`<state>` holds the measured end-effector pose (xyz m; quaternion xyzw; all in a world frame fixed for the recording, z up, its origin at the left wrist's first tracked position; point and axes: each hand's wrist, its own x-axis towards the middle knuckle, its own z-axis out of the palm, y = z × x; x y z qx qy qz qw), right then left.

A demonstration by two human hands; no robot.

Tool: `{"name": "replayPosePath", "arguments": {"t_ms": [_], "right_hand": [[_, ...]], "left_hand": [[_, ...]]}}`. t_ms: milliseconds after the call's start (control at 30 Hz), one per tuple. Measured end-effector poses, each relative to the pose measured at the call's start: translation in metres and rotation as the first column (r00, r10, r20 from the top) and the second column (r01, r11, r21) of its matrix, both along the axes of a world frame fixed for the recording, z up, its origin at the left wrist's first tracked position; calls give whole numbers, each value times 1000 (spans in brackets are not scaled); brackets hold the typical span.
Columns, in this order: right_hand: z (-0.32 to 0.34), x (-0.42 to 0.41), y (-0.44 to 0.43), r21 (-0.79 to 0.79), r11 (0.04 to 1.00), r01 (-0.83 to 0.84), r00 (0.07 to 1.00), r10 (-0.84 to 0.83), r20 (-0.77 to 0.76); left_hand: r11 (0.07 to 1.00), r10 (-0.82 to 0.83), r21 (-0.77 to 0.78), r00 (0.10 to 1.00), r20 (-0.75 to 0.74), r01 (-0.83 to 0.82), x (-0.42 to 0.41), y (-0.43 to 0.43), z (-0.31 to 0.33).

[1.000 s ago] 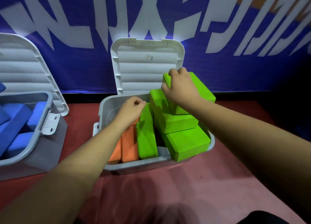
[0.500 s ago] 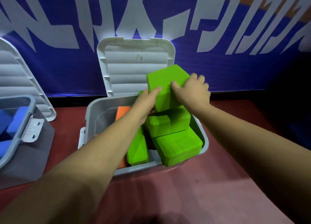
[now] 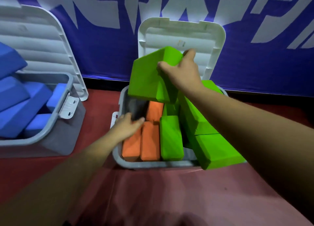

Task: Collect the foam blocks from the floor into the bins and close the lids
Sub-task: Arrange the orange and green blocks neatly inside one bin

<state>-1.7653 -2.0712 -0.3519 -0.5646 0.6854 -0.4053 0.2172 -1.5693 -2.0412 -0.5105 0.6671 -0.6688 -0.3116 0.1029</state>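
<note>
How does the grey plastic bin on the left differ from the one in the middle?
The grey plastic bin on the left holds only blue foam blocks; the middle grey plastic bin holds orange foam blocks and green foam blocks. No hand is at the left bin; over the middle one the right hand grips a raised green foam block while the left hand reaches inside. Both white ribbed lids stand open.

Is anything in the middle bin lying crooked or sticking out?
Yes. The front green block lies tilted, jutting over the bin's rim at the front right corner; the lid likely could not shut. The right hand grips a lifted green block.
</note>
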Motion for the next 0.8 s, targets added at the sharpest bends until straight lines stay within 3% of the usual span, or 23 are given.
{"name": "replayPosePath", "arguments": {"t_ms": [67, 167, 433, 567, 700, 800], "right_hand": [[-2, 8, -8, 35, 998, -50, 997, 52, -61], [-8, 22, -19, 103, 985, -139, 964, 158, -212], [-22, 46, -51, 151, 981, -121, 917, 169, -362], [-46, 74, -60, 285, 950, -129, 865, 249, -436], [-69, 94, -72, 474, 877, -75, 916, 249, -315], [-68, 96, -75, 536, 822, -193, 908, 357, -221]], "left_hand": [[965, -254, 18, 924, 285, 260, 7, 18, -24], [902, -426, 117, 806, 411, 417, 2, 34, -34], [909, -402, 79, 811, 426, 409, -1, 46, -27], [915, -388, 77, 814, 433, 395, -6, 49, -28], [917, -393, 123, 804, 447, 380, -7, 47, -28], [914, -396, 111, 803, 445, 389, -10, 48, -31]]}}
